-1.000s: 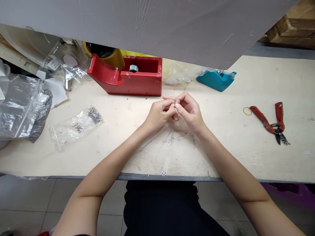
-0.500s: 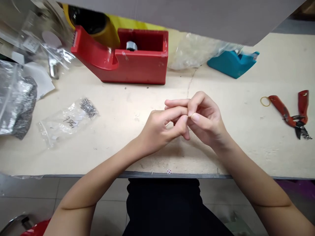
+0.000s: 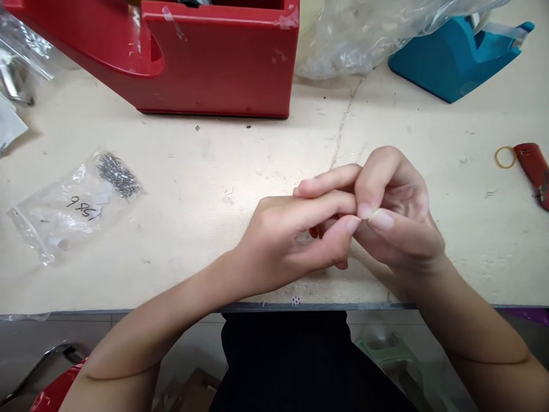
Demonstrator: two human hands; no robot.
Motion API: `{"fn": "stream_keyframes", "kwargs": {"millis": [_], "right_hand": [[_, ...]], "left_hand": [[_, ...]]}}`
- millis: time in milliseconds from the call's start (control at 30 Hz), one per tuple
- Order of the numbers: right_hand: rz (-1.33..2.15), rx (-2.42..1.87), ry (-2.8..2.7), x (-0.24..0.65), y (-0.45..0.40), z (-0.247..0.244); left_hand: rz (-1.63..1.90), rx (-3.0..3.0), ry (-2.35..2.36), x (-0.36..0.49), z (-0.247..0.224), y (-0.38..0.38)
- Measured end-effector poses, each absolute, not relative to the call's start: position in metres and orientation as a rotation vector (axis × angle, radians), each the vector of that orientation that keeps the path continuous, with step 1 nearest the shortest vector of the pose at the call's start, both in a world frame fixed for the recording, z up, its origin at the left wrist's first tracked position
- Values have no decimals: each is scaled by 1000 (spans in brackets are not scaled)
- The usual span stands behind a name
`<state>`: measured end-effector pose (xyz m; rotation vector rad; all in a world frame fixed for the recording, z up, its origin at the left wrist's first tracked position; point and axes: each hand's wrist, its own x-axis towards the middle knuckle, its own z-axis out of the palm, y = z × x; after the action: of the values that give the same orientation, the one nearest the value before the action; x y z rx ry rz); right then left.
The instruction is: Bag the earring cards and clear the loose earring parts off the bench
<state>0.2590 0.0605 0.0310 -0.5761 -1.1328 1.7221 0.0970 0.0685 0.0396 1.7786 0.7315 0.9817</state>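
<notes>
Our left hand (image 3: 285,237) and right hand (image 3: 397,220) stayed curled together just above the table (image 3: 193,154), fingertips (image 3: 364,210) meeting in a tight pinch; we could not tell what, if anything, they gripped there.

A pale wooden tabletop (image 3: 201,166) is leaving a wide passage between the hands and a bulky red tape dispenser (image 3: 214,63), which is blocking the way straight ahead. A crumpled clear plastic bag (image 3: 355,40) and a teal tape dispenser (image 3: 454,63) are narrowing the far side beyond it. Toward the left, a flat clear zip bag of small metal parts (image 3: 72,212) is lying in the path of the left hand (image 3: 278,240). Toward the right, room is opening past the right hand (image 3: 398,223) as far as a thin yellow rubber band (image 3: 504,157) and red-handled pliers (image 3: 534,171) at the frame's edge.
</notes>
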Motion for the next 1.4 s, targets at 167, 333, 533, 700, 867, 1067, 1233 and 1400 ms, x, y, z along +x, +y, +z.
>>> {"fn": "stream_keyframes", "kwargs": {"millis": [167, 333, 533, 700, 867, 1067, 1233, 1400], "right_hand": [[1760, -516, -1112, 262, 58, 30], [1780, -538, -1152, 263, 60, 31], [1762, -555, -1142, 262, 62, 30], [1829, -631, -1059, 262, 60, 36], [1856, -662, -998, 261, 58, 39], [1832, -647, -1012, 260, 59, 36], [1862, -672, -967, 259, 60, 34], [1861, -661, -954, 260, 60, 32]], "left_hand": [[1001, 1769, 712, 98, 40, 68], [1020, 1725, 713, 100, 38, 68], [984, 1693, 769, 99, 37, 67], [1006, 1676, 768, 99, 37, 67], [1048, 1716, 739, 100, 38, 68], [1050, 1725, 775, 101, 39, 67], [996, 1717, 805, 101, 37, 65], [961, 1658, 813, 101, 37, 65]]}}
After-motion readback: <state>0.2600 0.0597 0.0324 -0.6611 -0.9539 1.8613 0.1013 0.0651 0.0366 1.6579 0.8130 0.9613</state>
